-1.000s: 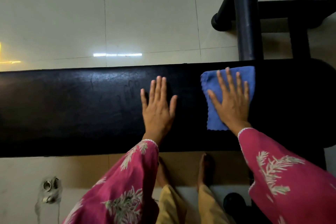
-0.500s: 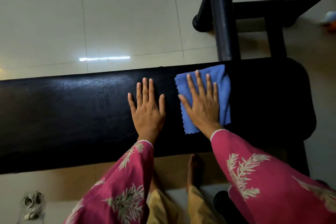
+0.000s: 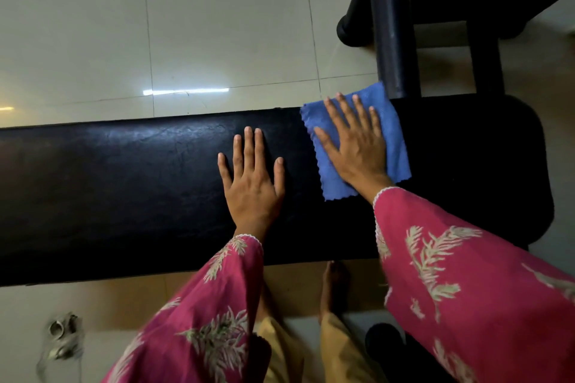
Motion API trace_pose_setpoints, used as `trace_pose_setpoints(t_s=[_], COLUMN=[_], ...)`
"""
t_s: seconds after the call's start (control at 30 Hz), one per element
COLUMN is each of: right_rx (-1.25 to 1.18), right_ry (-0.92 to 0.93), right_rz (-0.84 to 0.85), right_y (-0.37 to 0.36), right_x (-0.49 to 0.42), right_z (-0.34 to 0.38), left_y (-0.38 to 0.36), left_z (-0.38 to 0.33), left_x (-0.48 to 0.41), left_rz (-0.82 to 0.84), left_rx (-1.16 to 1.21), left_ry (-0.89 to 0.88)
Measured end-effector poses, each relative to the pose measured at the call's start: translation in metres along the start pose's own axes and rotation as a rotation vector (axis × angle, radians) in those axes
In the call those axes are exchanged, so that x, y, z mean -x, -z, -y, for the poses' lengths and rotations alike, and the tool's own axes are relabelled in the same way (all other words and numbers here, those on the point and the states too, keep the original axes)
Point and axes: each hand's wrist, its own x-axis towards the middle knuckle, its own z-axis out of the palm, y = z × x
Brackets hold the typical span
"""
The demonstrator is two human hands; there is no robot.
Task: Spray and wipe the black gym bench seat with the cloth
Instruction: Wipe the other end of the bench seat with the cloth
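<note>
The black gym bench seat (image 3: 124,180) runs left to right across the view. A blue cloth (image 3: 396,140) lies flat on its right part, and the cloth's far corner hangs over the seat's far edge. My right hand (image 3: 354,146) presses flat on the cloth with fingers spread. My left hand (image 3: 252,183) rests palm down on the bare seat just left of the cloth and holds nothing. No spray bottle is in view.
A black padded post (image 3: 392,28) and the bench's frame bars stand behind the seat's right end. Pale floor tiles lie beyond. My bare feet (image 3: 334,283) are under the near edge. Small metal objects (image 3: 60,339) lie on the floor at lower left.
My right hand has slid the cloth away from me to the seat's far edge, so its corner now overhangs. My left hand has stayed flat on the seat.
</note>
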Motion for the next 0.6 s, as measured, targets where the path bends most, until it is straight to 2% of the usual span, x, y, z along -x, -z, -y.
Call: trace_pose_setpoints(t_s=[0.07, 0.1, 0.23, 0.4, 0.53, 0.6], right_rx=[0.026, 0.035, 0.054, 0.026, 0.051, 0.008], right_ry=[-0.112, -0.097, 0.187, -0.035, 0.188, 0.06], right_rz=[-0.033, -0.022, 0.066, -0.031, 0.053, 0.018], right_y=[-0.004, -0.007, -0.001, -0.007, -0.003, -0.002], right_x=[0.002, 0.005, 0.002, 0.003, -0.002, -0.012], right_z=[0.014, 0.021, 0.008, 0.02, 0.014, 0.007], left_y=[-0.001, -0.001, -0.001, -0.001, -0.002, -0.002], left_z=[-0.001, -0.001, 0.0, 0.0, 0.0, 0.0], left_x=[0.0, 0.0, 0.0, 0.0, 0.0, 0.0], left_rz=[-0.001, -0.002, -0.004, -0.009, -0.017, -0.014], left_rx=[-0.017, -0.021, -0.028, -0.016, -0.017, -0.018], left_ry=[0.002, 0.003, 0.001, 0.003, 0.001, -0.002])
